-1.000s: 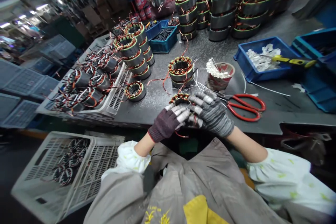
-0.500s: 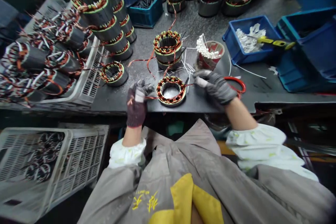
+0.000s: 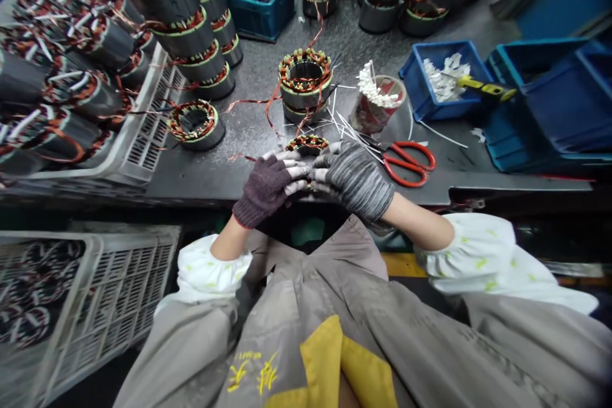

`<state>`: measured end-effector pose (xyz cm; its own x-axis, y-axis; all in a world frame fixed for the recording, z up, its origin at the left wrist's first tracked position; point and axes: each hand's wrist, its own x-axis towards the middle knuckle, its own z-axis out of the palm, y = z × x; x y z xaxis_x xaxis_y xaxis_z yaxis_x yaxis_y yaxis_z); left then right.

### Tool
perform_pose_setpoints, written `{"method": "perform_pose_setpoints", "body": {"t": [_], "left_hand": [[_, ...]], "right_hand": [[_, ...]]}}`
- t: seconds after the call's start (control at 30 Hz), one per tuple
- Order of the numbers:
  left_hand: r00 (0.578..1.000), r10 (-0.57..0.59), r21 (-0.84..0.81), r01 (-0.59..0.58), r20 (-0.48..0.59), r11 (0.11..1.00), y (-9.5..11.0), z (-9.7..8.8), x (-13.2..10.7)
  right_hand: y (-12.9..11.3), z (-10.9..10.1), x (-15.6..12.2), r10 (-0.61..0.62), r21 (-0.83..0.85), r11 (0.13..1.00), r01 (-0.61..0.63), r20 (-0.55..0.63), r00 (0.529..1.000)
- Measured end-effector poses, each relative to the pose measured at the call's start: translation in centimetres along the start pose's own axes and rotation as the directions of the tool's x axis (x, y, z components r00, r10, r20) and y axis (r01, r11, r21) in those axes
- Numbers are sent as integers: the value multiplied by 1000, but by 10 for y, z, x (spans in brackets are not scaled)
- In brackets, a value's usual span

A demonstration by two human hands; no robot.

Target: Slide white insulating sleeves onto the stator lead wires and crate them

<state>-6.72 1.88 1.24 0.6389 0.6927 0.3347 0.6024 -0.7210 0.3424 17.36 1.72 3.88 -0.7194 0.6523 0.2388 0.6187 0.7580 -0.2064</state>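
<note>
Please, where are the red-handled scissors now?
In the head view, the scissors lie right of centre on the table, beside the right hand, nearer than the cup.

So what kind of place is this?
Probably a factory: I see stacks of wire-wound metal rings, a blue bin of white pieces, and a gloved left hand and right hand touching another ring.

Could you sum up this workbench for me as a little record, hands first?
Left hand: purple glove, fingers over a wire-wound ring's near left side; grip unclear
Right hand: grey glove, fingers over its near right side; grip unclear
Behind the ring: a short stack of wound rings
Right of the stack: cup of white sticks
By the right hand: red-handled scissors, lying untouched
Far right: blue bin holding white pieces
</note>
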Motion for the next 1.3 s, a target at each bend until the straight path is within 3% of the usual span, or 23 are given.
{"method": "perform_pose_setpoints", "body": {"t": [0.1,0.17,0.2,0.27,0.3,0.33,0.37,0.47,0.53,0.63,0.73,0.8,0.83,0.87,0.9,0.93,1.0,1.13,1.3], "left_hand": [[997,-62,97,67,-54,993,13,6,-4],[989,-61,165,83,-134,983,27,10,-7],[982,-58,191,93,-181,977,34,13,-7],[965,-45,230,107,-260,967,44,19,-7],[957,-43,245,116,-286,963,48,22,-6],[953,-42,260,124,-300,958,50,25,-5],[952,-39,272,126,-304,954,50,27,-3],[962,-9,284,89,-272,955,46,30,1],[970,20,270,48,-242,962,41,30,3],[966,0,245,66,-259,967,38,31,6],[955,-77,222,145,-287,964,44,33,9],[963,-126,217,180,-240,960,49,33,10],[968,-145,215,189,-205,958,51,33,10],[971,-161,210,197,-176,958,52,32,10],[973,-176,206,205,-152,957,52,31,9],[973,-189,202,213,-134,956,52,30,8],[973,-206,198,224,-107,954,49,28,7],[973,-214,187,227,-86,956,46,24,6],[969,-219,177,236,-110,955,51,24,9]], "right_hand": [[9,3,-16,12,31,999,-10,-66,998],[27,3,-27,186,88,981,-171,-215,959],[40,3,-32,335,130,942,-310,-311,889],[70,2,-40,609,246,785,-568,-472,637],[85,1,-41,681,303,712,-634,-520,516],[99,1,-41,711,348,673,-653,-549,439],[111,2,-40,711,382,674,-632,-569,414],[133,6,-33,632,481,774,-412,-625,457],[139,5,-30,631,591,770,-241,-646,429],[142,-4,-32,751,793,606,-61,-545,373],[123,-16,-41,793,863,500,69,-489,363],[93,-21,-52,746,835,535,127,-538,391],[74,-20,-60,703,822,554,131,-546,456],[56,-19,-68,638,814,571,112,-525,564],[38,-15,-77,518,784,614,90,-486,703],[21,-10,-86,414,758,649,71,-429,803],[-3,3,-100,272,734,675,73,-340,900],[-20,25,-112,265,795,606,24,-231,936],[-13,33,-91,256,851,525,6,-165,952]]}}
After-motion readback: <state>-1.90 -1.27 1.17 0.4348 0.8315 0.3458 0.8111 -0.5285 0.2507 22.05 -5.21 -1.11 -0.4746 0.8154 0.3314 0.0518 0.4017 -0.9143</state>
